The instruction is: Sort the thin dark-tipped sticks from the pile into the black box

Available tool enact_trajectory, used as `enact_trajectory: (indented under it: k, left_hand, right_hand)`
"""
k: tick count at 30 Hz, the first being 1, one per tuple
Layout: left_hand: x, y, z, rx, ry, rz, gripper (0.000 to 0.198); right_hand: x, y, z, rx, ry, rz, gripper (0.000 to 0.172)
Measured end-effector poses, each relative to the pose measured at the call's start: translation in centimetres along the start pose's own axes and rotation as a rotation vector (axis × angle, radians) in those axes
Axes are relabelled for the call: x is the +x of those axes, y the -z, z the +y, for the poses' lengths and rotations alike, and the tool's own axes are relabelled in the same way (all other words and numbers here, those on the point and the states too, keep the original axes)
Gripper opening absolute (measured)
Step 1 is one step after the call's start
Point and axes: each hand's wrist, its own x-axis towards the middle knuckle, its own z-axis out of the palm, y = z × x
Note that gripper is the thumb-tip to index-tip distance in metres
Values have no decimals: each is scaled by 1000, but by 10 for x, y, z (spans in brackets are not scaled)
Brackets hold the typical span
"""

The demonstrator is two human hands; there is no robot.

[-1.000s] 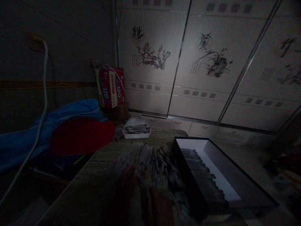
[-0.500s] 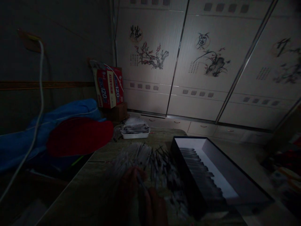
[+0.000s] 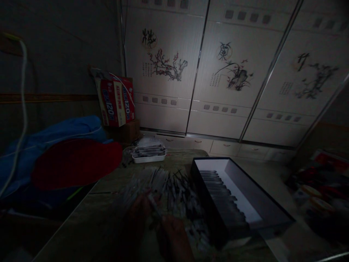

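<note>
In dim light, both my hands are close together over the near part of the table. A slim, pale, pen-like stick (image 3: 155, 206) slants between them. My left hand (image 3: 138, 210) pinches around its upper end. My right hand (image 3: 173, 231) is closed around the lower end. Just beyond my hands lies a loose spread of clear, thin tubes (image 3: 154, 179) and dark pen parts (image 3: 181, 187). To the right, a black-sided box (image 3: 261, 194) with a white inside holds a row of dark pens (image 3: 222, 193). Fine detail at my fingertips is lost in shadow.
At the table's far end stands a white tray (image 3: 149, 159) heaped with thin sticks. A red round cushion-like thing (image 3: 79, 163) and blue cloth (image 3: 71, 129) lie on the left. Red cartons (image 3: 117, 102) stand behind, before sliding cupboard doors (image 3: 163, 87). A white cable (image 3: 24, 91) hangs at left.
The view has turned slightly right, so the scene sits further left. The hands are slightly further apart, and more of the stick shows between them.
</note>
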Motion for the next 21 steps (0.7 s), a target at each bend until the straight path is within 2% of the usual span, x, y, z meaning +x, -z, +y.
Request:
enact_trajectory:
  k: [2,4,8,12,13,15,18,19,21]
  left_hand:
    - [0,5,-1,3,9,-6,36]
    - [0,8,-2,64,-2,62,37]
    - [-2,9,-3,148,-18,117,39]
    - [-3,8,1,185,-3,116,40]
    - [-4,8,2,194,3,112,41]
    - [-4,8,4,210,-1,116,43]
    - [-5,8,3,222,-38,134,43]
    - [-5,8,3,223,-45,138,42]
    - [-5,8,3,224,-50,138,40]
  right_hand:
    - [-4,10,-9,-146,167,215,52]
    - [-12,25,-29,-279,291,344,47]
    - [-30,70,-89,-459,366,325,37]
    - [-32,136,-140,-701,514,308,27]
    - [-29,155,-147,-775,533,285,25]
    - [-22,191,-156,-914,465,186,24]
    - [-13,231,-160,-1011,353,120,17]
    - [-10,239,-160,-1019,333,124,11]
    - [-7,249,-160,-1018,338,233,4]
